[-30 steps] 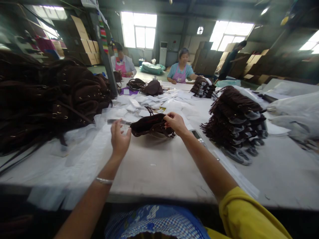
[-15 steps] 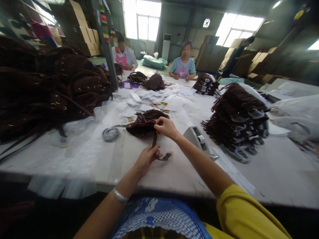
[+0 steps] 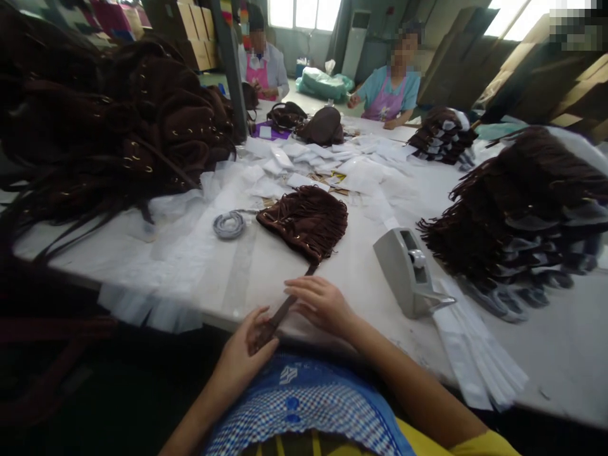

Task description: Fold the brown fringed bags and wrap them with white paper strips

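A dark brown fringed bag [image 3: 308,218] lies on the table in front of me, its fringe fanned toward the back right and small metal eyelets along its edge. From its near corner a brown strap [image 3: 285,308] runs down toward my body. Close to the table's front edge, my left hand [image 3: 244,348] is curled around the strap's near end, which is partly hidden in the palm. My right hand [image 3: 327,307] lies over the strap's middle, fingers stretched out and its thumb out of sight.
Left of the bag sits a coil of grey strap [image 3: 228,224]. A grey tape dispenser [image 3: 403,272] stands at right, beside white strips [image 3: 468,354]. Brown bags are heaped at left [image 3: 118,126] and fringed ones stacked at right [image 3: 513,202]. Two co-workers sit across the table.
Both hands have come nearer to my body along the strap. My right hand has left the bag's edge, its pinch now loosened. The bag has turned, fringe facing right. The view has tilted down.
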